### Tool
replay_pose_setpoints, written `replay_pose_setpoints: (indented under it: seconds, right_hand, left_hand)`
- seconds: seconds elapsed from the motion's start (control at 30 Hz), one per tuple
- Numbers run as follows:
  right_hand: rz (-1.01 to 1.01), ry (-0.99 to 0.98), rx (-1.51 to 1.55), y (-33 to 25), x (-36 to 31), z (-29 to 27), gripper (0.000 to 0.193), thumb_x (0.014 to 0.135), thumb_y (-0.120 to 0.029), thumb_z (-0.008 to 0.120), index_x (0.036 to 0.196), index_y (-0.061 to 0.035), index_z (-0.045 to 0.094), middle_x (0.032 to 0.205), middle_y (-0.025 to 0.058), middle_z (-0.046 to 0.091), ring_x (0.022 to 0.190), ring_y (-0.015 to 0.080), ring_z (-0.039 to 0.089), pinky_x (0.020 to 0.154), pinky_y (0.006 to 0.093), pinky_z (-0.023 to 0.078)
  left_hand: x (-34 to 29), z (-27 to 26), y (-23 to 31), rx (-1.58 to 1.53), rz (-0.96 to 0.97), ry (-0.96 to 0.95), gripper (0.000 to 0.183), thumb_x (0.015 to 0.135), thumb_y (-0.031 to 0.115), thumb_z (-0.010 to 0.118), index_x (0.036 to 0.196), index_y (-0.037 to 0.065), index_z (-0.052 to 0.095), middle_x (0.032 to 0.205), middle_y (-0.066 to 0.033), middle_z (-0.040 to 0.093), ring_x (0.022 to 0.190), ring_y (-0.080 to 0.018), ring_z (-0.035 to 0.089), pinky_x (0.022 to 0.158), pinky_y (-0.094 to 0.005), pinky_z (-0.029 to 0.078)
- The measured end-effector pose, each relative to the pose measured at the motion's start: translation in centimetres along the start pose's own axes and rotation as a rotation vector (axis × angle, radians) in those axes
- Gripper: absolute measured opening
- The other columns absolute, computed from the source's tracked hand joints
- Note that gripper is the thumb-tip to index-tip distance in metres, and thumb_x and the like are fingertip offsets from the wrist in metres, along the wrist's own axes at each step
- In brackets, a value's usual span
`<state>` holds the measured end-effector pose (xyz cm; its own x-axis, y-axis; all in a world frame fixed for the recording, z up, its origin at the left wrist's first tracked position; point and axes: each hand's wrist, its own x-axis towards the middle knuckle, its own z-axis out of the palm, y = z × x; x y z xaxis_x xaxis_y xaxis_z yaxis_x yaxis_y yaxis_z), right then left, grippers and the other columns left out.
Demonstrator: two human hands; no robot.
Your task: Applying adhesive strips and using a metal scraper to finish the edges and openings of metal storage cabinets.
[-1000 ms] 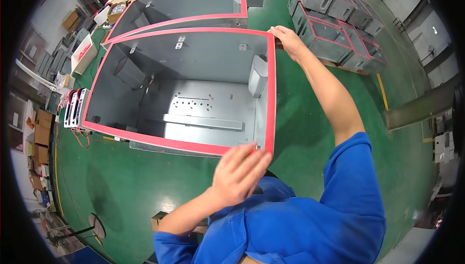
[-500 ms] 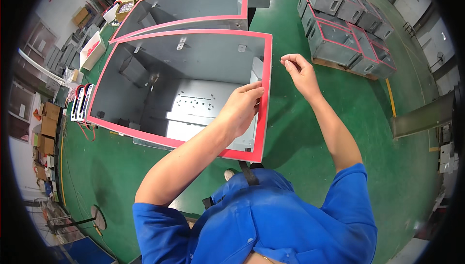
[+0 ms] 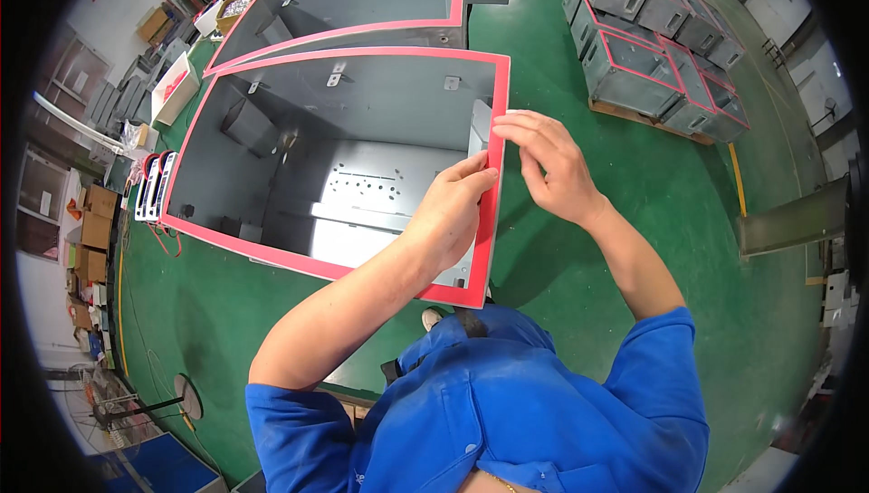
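Note:
A large open grey metal cabinet (image 3: 398, 117) lies in front of me with its opening upward and a pink strip (image 3: 272, 255) running around its rim. My left hand (image 3: 448, 214) is closed over the right rim, its thumb and fingers on the pink strip and the rest of the hand inside the opening. Just outside that same rim is my right hand (image 3: 559, 172). Its bent fingertips meet the rim a little farther off than the left hand, and its thumb stands apart. I cannot make out anything in the right hand.
Behind it stands another pink-rimmed cabinet (image 3: 362, 0). Several similar metal boxes (image 3: 634, 72) are stacked on a pallet at far right. A white bin (image 3: 176, 90) lies at left, near some white-and-black devices (image 3: 156, 187). A round-headed fan (image 3: 187, 397) stands at lower left on the green floor.
My right hand has moved left to the cabinet's right rim, and its pinched fingers have spread out. My left hand keeps its hold at nearly the same place.

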<state>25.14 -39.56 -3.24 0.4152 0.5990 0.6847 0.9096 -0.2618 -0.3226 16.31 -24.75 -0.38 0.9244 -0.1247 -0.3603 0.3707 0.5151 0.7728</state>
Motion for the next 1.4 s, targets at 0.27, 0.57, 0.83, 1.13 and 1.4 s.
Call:
replay_pose_setpoints:
  seconds: [0.27, 0.57, 0.83, 1.13, 1.4]
  right_hand:
    - [-0.150, -0.107, -0.153, -0.3, -0.8, 0.9, 0.041, 0.070, 0.004, 0.050, 0.111, -0.0025, 0.054, 0.116, 0.0097, 0.054, 0.112, 0.0246, 0.048, 0.095, 0.0400, 0.037]
    - [-0.179, -0.101, -0.216, -0.3, -1.5, 1.5, 0.043, 0.069, 0.003, 0.049, 0.112, 0.0005, 0.054, 0.118, 0.0124, 0.052, 0.112, 0.0259, 0.048, 0.095, 0.0402, 0.037]
    - [-0.371, -0.172, -0.160, -5.0, -3.2, 0.7, 0.034, 0.072, -0.004, 0.055, 0.105, -0.0010, 0.058, 0.112, 0.0116, 0.057, 0.108, 0.0236, 0.052, 0.095, 0.0377, 0.039]
    - [-0.332, -0.134, -0.056, -7.1, -3.8, 0.5, 0.024, 0.076, -0.009, 0.054, 0.097, -0.0007, 0.060, 0.108, 0.0131, 0.059, 0.102, 0.0249, 0.057, 0.091, 0.0377, 0.043]
    - [-0.409, -0.171, -0.091, -7.8, -4.6, 0.6, 0.021, 0.077, -0.011, 0.053, 0.094, 0.0002, 0.060, 0.107, 0.0140, 0.059, 0.104, 0.0251, 0.056, 0.092, 0.0368, 0.042]
  left_hand:
    - [-0.1, 0.0, -0.3, -0.010, 0.041, 0.017, 0.044, 0.089, 0.009, 0.041, 0.129, -0.007, 0.031, 0.119, -0.0120, 0.047, 0.110, -0.0157, 0.045, 0.094, -0.0294, 0.035]
    - [-1.6, -0.8, -0.1, 0.266, 0.098, 0.128, 0.046, 0.090, 0.013, 0.042, 0.130, -0.007, 0.030, 0.126, -0.0153, 0.043, 0.118, -0.0186, 0.040, 0.100, -0.0302, 0.029]
    - [-8.3, -3.8, -0.7, 1.144, 0.667, 0.011, 0.043, 0.088, 0.004, 0.043, 0.129, -0.004, 0.034, 0.133, -0.0195, 0.036, 0.125, -0.0288, 0.034, 0.101, -0.0337, 0.028]
    - [-10.3, -5.5, -3.6, 1.324, 0.923, -0.009, 0.047, 0.075, -0.004, 0.055, 0.120, -0.008, 0.042, 0.125, -0.0240, 0.042, 0.117, -0.0386, 0.041, 0.096, -0.0419, 0.036]
    - [-10.2, -5.1, -5.4, 1.548, 1.073, -0.050, 0.042, 0.077, 0.009, 0.057, 0.116, -0.004, 0.049, 0.122, -0.0197, 0.048, 0.114, -0.0325, 0.046, 0.097, -0.0412, 0.035]
